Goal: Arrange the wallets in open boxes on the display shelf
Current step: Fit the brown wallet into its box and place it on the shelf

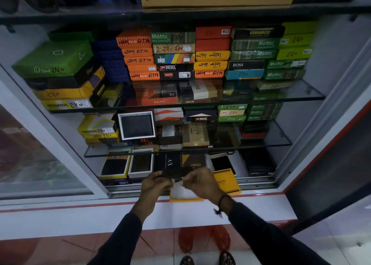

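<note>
My left hand (155, 183) and my right hand (201, 182) together hold a dark wallet (174, 173) just above an open yellow box (185, 194) with a white inside. That box sits at the front edge of the bottom shelf. Its yellow Balisi lid (225, 180) leans right beside it. On the bottom shelf's left stand two open boxes, each with a dark wallet inside: a yellow-rimmed one (114, 165) and a white one (141, 163). One more open white box (137, 125) with a dark wallet stands upright on the middle glass shelf.
Glass shelves (313, 96) carry stacks of closed wallet boxes in green, orange, yellow and black. A black AX box (169, 161) and another open box (221, 162) lie on the bottom shelf. Sliding glass doors (40, 154) flank the cabinet. A white ledge (80, 216) runs below.
</note>
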Available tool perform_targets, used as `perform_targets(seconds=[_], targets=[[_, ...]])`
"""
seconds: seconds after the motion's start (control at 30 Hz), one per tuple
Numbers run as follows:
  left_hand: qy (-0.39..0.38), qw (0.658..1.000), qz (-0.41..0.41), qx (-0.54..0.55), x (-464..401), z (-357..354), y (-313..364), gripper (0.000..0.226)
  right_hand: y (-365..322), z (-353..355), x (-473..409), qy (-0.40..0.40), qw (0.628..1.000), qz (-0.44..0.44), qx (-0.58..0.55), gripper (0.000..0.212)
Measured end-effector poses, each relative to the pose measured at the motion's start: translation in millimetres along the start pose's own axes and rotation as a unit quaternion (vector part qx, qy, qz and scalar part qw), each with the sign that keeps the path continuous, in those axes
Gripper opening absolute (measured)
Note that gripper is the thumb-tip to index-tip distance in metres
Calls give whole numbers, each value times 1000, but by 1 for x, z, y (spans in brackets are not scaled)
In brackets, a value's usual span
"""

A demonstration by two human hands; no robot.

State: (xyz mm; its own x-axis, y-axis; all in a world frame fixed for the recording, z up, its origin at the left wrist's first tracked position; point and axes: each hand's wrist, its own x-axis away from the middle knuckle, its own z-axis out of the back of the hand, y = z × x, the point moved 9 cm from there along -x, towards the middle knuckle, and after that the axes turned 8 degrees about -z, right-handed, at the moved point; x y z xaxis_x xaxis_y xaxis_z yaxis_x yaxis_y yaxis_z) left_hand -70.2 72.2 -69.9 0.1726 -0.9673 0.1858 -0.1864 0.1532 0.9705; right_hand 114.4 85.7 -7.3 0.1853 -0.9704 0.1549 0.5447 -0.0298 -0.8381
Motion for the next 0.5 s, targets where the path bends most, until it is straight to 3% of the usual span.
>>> perform_targets(seconds=[0.13,0.23,0.4,0.5], targets=[[-30,999,-22,4,0,-10,2,33,-27,-15,12,76,996,40,0,13],[-37,999,-15,37,4,-1,-1,29,-26,-9,15,68,997,45,8,13],[-44,993,25,110,9,21,-4,24,19,39,7,18,993,-71,-91,12],[-74,985,60,145,11,16,-10,52,39,59,6,-42,976,-138,-166,9]])
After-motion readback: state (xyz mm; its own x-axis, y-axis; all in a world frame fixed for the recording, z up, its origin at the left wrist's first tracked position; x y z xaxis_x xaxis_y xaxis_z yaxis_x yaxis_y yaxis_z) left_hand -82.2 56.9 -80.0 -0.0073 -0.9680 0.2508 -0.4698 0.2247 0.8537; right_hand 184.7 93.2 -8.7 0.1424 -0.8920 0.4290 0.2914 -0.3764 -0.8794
